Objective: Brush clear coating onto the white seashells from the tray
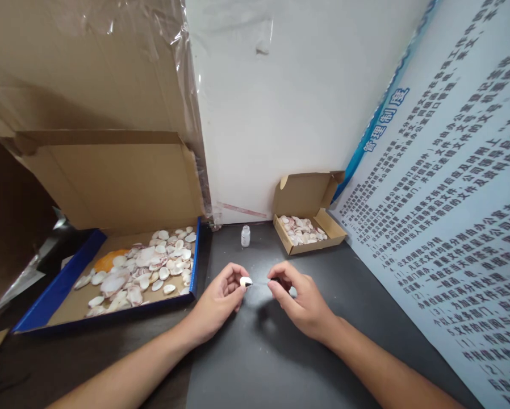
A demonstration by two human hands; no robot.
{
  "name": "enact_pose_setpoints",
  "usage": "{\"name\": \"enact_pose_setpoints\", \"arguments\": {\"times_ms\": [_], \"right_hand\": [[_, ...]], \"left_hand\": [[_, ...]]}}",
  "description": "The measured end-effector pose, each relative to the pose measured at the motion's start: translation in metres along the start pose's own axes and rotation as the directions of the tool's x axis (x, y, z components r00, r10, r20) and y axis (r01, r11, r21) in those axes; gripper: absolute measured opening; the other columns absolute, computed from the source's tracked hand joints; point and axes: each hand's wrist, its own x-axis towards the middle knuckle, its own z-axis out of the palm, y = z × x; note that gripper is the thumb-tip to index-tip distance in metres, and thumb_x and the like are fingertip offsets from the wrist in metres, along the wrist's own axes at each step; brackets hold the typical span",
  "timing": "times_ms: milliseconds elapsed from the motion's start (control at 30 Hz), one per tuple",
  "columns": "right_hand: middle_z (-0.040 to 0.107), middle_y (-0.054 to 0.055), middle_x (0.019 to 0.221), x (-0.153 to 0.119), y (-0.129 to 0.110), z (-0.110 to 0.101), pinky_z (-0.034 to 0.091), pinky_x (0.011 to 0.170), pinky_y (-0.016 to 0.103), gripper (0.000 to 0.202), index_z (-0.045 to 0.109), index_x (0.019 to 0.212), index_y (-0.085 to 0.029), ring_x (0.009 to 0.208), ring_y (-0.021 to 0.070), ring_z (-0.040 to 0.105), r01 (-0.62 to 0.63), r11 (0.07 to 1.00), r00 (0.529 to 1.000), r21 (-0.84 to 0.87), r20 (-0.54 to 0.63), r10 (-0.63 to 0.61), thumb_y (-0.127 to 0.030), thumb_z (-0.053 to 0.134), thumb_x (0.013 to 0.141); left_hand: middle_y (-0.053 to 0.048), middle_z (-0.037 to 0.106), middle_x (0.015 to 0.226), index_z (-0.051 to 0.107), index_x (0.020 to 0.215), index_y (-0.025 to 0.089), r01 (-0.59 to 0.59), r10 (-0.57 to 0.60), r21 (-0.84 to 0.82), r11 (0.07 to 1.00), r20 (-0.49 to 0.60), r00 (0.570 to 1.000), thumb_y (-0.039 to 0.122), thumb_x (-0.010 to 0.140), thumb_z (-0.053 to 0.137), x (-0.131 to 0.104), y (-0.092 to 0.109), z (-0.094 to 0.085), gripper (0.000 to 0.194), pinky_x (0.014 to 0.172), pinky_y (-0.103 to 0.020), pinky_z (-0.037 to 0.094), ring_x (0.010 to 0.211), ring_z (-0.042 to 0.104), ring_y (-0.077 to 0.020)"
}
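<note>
Head camera view: a dark, smooth desk (238, 363) with a faint sheen carries the work, and both bare hands are raised over its middle, apart from each other. The left hand (218, 301) is nearly closed, its thumb and curled fingers pinching a small white shell (246, 281), rounded and glossy, with a dark patch on its lower side. The right hand (301, 298) has thumb and forefinger brought together around a small dark item (275, 279), mostly hidden by the fingers; a thin, blurred line runs from there towards the shell, too faint to identify. A pale bit shows beneath the right palm, and I cannot tell what it is.

Near the desk's far edge, a small whitish bottle (245, 236) stands upright. Towards the far right corner sits an open brown cardboard box (314, 247), lid raised, heaped with ridged white and pinkish shells. Along the left side, a larger open box (63, 307) with glossy blue walls and a plain cardboard inside holds scattered fan-shaped and oval shells, a broad orange piece (109, 261) among them. Behind rises a smooth white panel (280, 113); at right leans a pale blue printed sheet (451, 199).
</note>
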Motion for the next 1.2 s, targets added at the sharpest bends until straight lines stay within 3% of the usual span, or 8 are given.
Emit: {"name": "enact_pose_setpoints", "arguments": {"times_ms": [133,300,433,600,767,900,1067,1200], "right_hand": [[0.046,-0.005,0.063,0.0003,-0.0001,0.0004,0.036,0.053,0.022,0.012,0.052,0.092,-0.020,0.055,0.0113,0.046,-0.008,1.000,0.999,-0.012,-0.051,0.007,-0.032,0.056,0.090],[0.048,-0.004,0.064,0.0006,0.0003,0.0009,0.037,0.053,0.022,0.013,0.052,0.093,-0.020,0.055,0.0113,0.047,-0.005,1.000,1.000,0.026,0.001,0.005,-0.032,0.050,0.093],[0.048,-0.004,0.064,0.0007,0.0004,0.0007,0.037,0.053,0.022,0.013,0.052,0.091,-0.020,0.057,0.0116,0.046,-0.013,1.000,0.998,-0.007,-0.054,0.013,-0.033,0.055,0.091],[0.050,-0.003,0.066,0.0002,0.0011,0.0003,0.040,0.054,0.022,0.015,0.052,0.093,-0.020,0.057,0.0115,0.048,0.010,0.999,1.000,0.047,0.000,-0.010,-0.034,0.046,0.095],[0.050,-0.004,0.065,-0.0003,0.0007,0.0010,0.038,0.053,0.022,0.013,0.052,0.093,-0.020,0.056,0.0115,0.048,-0.001,1.000,0.999,0.010,-0.033,0.002,-0.033,0.055,0.091],[0.052,-0.003,0.065,-0.0005,-0.0006,0.0010,0.039,0.053,0.022,0.013,0.051,0.093,-0.020,0.055,0.0112,0.049,0.003,0.999,1.000,0.054,0.012,-0.004,-0.033,0.048,0.094],[0.049,-0.004,0.065,0.0003,0.0008,0.0011,0.039,0.053,0.022,0.015,0.051,0.091,-0.021,0.055,0.0110,0.049,-0.022,1.000,0.999,0.008,-0.044,0.022,-0.035,0.054,0.092],[0.053,-0.003,0.066,-0.0004,0.0044,0.0018,0.041,0.053,0.022,0.016,0.050,0.095,-0.020,0.056,0.0114,0.052,-0.030,0.997,0.999,0.065,0.023,0.029,-0.036,0.049,0.095]], "left_hand": [[0.004,0.044,0.077,0.047,0.095,0.019,0.010,-0.010,-0.013,1.000,0.008,1.000,0.048,0.080,0.064,0.0002,0.0005,-0.0010,0.036,0.052,-0.021,0.037,0.059,0.039,-0.0080],[0.003,0.045,0.079,0.048,0.096,0.019,-0.001,0.001,-0.017,1.000,0.015,1.000,0.048,0.081,0.064,0.0004,0.0003,-0.0016,0.036,0.052,-0.021,0.036,0.059,0.039,-0.0077],[0.004,0.045,0.078,0.048,0.095,0.019,0.003,-0.003,-0.009,1.000,0.015,1.000,0.049,0.081,0.064,0.0000,-0.0011,-0.0013,0.037,0.051,-0.021,0.034,0.059,0.038,-0.0079],[0.003,0.046,0.079,0.049,0.097,0.019,-0.010,0.010,0.000,1.000,0.020,1.000,0.048,0.082,0.063,-0.0007,-0.0039,-0.0021,0.036,0.053,-0.020,0.034,0.060,0.039,-0.0083],[0.004,0.045,0.077,0.048,0.097,0.019,-0.004,0.004,0.018,1.000,0.030,1.000,0.048,0.083,0.062,0.0001,-0.0055,-0.0032,0.035,0.052,-0.020,0.032,0.059,0.038,-0.0082],[0.003,0.045,0.079,0.048,0.098,0.019,-0.010,0.010,0.011,1.000,0.029,1.000,0.048,0.082,0.063,0.0004,-0.0049,-0.0026,0.036,0.052,-0.020,0.034,0.060,0.039,-0.0082],[0.004,0.044,0.076,0.049,0.095,0.019,0.004,-0.004,0.007,1.000,0.013,1.000,0.050,0.080,0.064,-0.0009,-0.0016,-0.0003,0.037,0.050,-0.020,0.033,0.058,0.038,-0.0076],[0.005,0.045,0.075,0.047,0.094,0.020,0.003,-0.003,-0.023,1.000,0.000,1.000,0.047,0.079,0.065,-0.0008,-0.0004,0.0004,0.036,0.050,-0.020,0.034,0.057,0.039,-0.0072]]}}
